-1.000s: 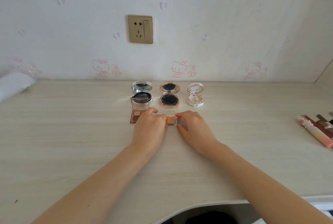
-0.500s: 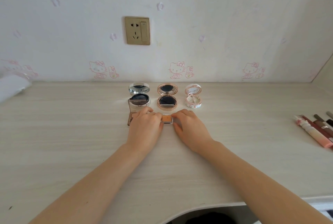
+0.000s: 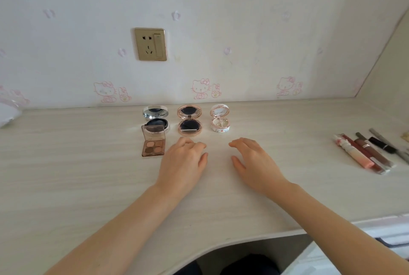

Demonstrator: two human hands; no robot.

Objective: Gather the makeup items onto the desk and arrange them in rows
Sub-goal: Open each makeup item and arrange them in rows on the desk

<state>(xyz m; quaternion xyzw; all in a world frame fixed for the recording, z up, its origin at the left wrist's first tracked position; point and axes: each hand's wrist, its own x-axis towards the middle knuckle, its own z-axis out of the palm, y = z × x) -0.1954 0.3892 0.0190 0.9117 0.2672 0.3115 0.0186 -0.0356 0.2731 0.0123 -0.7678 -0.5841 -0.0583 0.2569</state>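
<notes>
Head view: both forearms reach fwd over desk (image 3: 88, 175), hands palm-down, side by side w/ a gap btwn them.
L hand (image 3: 183, 159): just in front of rose-gold compact (image 3: 189, 120). Fingers loosely curled, tips down at the desk, thumb alongside. Grips nothing that shows; can't tell if anything sits under the knuckles.
R hand (image 3: 252, 159): in front and to the right of rose-gold compact. Fingers relaxed and a bit spread, thumb apart. Holds nothing.
Rose-gold compact: lid up, dark pad inside, middle of a row of 3 near the wall.
Silver compact (image 3: 156, 118): just left of rose-gold compact, lid up.
White compact (image 3: 220, 119): just right of rose-gold compact, lid up, same row.
Eyeshadow palette (image 3: 153, 143): front-left of rose-gold compact, lid up, 4 brown pans. Touching or overlapping front of silver compact; just left of L hand.
Lip tubes (image 3: 365, 153): well right of rose-gold compact, lying flat side by side near desk's right end.
Wall socket (image 3: 150, 44): on wall, above and left of rose-gold compact.
</notes>
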